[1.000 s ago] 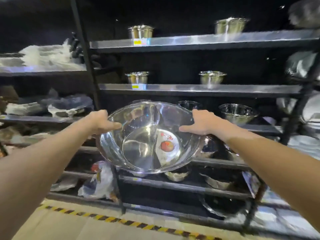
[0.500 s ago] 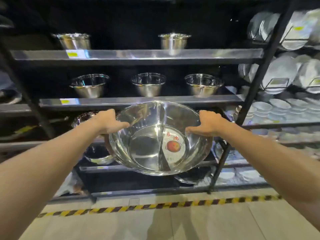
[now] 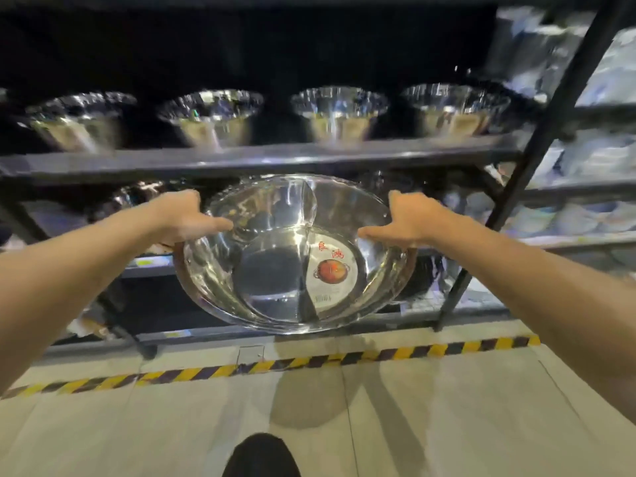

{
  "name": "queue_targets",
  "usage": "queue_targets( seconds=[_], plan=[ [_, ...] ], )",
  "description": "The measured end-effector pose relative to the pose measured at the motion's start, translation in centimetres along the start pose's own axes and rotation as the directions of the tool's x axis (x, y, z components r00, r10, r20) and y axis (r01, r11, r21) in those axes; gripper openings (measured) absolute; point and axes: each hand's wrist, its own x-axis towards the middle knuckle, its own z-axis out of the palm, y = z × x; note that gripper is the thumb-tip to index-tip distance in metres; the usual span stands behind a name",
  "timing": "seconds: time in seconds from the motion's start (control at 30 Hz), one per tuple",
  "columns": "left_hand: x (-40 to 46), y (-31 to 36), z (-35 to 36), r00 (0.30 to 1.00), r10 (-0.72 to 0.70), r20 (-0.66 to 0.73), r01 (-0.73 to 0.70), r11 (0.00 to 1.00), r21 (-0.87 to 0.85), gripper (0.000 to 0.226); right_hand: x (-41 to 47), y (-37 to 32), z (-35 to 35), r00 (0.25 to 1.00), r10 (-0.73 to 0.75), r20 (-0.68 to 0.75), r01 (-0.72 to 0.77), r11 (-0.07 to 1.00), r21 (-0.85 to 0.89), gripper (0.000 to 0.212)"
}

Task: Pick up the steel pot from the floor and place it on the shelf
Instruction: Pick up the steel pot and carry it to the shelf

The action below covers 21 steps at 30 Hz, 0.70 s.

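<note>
The steel pot (image 3: 296, 256) hangs in mid-air at the centre of the frame, off the floor and tilted so its open mouth faces the camera. It is a wide divided pot, a curved partition (image 3: 308, 235) running down the middle, and a round label (image 3: 332, 270) with red characters and a pot picture sits in the right-hand half. The left hand (image 3: 182, 215) is clamped on the rim at the pot's left side, thumb lying inside the bowl; the right hand (image 3: 409, 218) is clamped on the opposite rim in the same way, thumb pointing inward. Both bare forearms reach in from the lower corners. Behind the pot stands a dark metal shelf (image 3: 261, 160), and across the upper part of the frame four steel bowls (image 3: 339, 115) sit in a row on it, blurred. More pale crockery (image 3: 585, 208) fills the rack at the right edge, too smeared to name. Below, a yellow-and-black hazard stripe (image 3: 275, 366) crosses the pale floor (image 3: 172, 425), where the pot's shadow falls, and a dark shoe tip (image 3: 261, 456) pokes in at the bottom centre.
</note>
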Motion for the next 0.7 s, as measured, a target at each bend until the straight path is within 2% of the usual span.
queue_targets(
  seconds=[0.1,0.23,0.43,0.57,0.7],
  plan=[
    [1.9,-1.8,6.9,1.0,0.012,-0.015,-0.011,0.999,0.037,0.083,0.9,0.7,7.6,0.999,-0.014,-0.051,0.015,1.0,0.016,0.083],
    [3.2,-3.6,15.6,0.999,0.004,-0.036,-0.003,0.999,0.048,0.075,1.7,1.4,16.8,1.0,0.002,-0.022,-0.002,1.0,0.007,0.104],
    [4.3,-5.8,26.1,0.999,-0.035,-0.005,0.035,0.999,-0.018,0.072,1.6,2.9,26.9,1.0,-0.018,-0.018,0.019,0.998,0.056,0.088],
    [7.1,-7.7,32.8,0.997,-0.074,0.026,0.074,0.997,0.008,0.082,3.5,3.2,33.2,0.999,-0.004,0.044,0.001,0.999,0.054,0.077],
    [11.6,-9.8,38.7,0.993,-0.082,0.079,0.079,0.996,0.037,0.075,7.2,3.6,40.3,0.997,-0.011,0.078,0.008,0.999,0.036,0.074]
  ],
)
